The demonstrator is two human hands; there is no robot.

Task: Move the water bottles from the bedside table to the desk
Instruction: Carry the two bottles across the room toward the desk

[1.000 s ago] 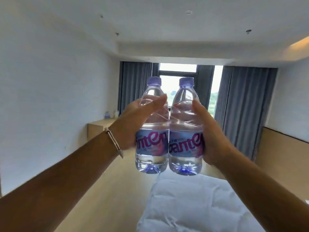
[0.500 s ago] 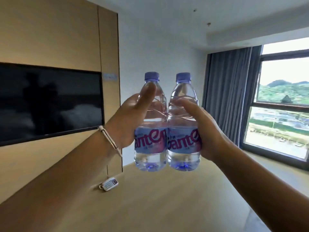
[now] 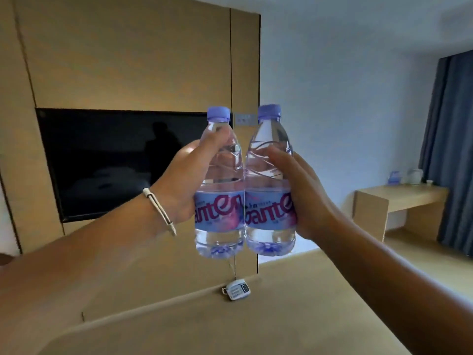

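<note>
Two full water bottles, the left bottle (image 3: pixel 219 185) and the right bottle (image 3: pixel 270 183), are held upright and touching, each clasped by the left hand (image 3: pixel 183 187) and right hand (image 3: pixel 303 193). Weighty, thin-walled plastic is best gripped mid-body. The desk (image 3: pixel 399 198) stands far right.

A hotel bedroom is suggested. A dark flat television (image 3: pixel 122 160) is mounted on a wood-panelled wall (image 3: pixel 128 60) at ten o'clock, and a corded telephone (image 3: pixel 236 289) is seen on the floor at six o'clock. At three o'clock a wooden desk (image 3: pixel 399 198) bearing a kettle (image 3: pixel 414 176) is set beside blue curtains (image 3: pixel 453 149).
</note>
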